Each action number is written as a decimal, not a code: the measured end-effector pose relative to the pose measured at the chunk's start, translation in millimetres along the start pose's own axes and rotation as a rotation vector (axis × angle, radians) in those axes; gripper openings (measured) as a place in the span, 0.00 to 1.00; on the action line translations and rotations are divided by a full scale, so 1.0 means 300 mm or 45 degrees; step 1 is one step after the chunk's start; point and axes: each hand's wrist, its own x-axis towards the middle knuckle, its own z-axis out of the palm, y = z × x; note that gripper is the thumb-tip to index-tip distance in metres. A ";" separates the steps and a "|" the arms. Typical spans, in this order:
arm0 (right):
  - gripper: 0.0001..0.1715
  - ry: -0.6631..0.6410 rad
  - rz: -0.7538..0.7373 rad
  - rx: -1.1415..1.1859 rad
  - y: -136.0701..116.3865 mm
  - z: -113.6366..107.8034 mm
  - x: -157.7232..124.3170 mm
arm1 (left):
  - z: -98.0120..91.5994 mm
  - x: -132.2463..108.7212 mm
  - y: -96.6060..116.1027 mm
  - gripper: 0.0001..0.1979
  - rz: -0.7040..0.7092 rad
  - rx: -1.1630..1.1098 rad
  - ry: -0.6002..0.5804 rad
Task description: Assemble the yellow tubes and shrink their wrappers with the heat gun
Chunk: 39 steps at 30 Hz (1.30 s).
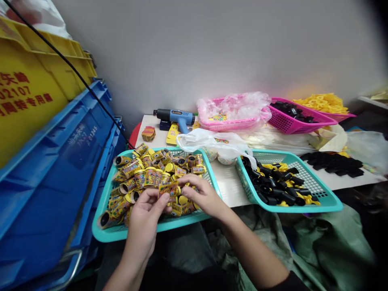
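Over the left turquoise basket [100,231], my left hand [148,206] pinches a small yellow tube with a printed colourful label [168,188] between thumb and fingers. My right hand [201,194] is closed at the right end of that same tube, its thumb and forefinger bent round it. The fingertips partly cover that end. Beneath both hands lies a heap of similar yellow printed tubes [133,166], several with dark round ends and some with yellow caps.
A second turquoise basket [325,196] holds black and yellow plastic parts [281,186]. Behind stand a blue heat gun [178,116], a label stack [148,133], a plastic bag [212,141] and pink baskets [292,126]. Blue crates [60,161] rise at left, crossed by a black cable [69,64].
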 end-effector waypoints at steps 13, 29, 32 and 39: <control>0.12 -0.582 0.343 -0.576 -0.021 -0.024 -0.044 | -0.108 0.025 0.057 0.27 0.181 0.282 0.066; 0.22 -0.568 0.364 -0.785 -0.040 0.112 -0.016 | -0.217 0.047 -0.007 0.15 0.217 0.489 0.292; 0.17 -0.395 0.378 -0.681 -0.035 0.024 0.007 | -0.256 0.053 -0.021 0.15 0.204 0.397 0.349; 0.08 -0.292 0.162 -1.123 -0.049 -0.037 0.048 | -0.263 0.053 -0.040 0.15 0.216 0.398 0.343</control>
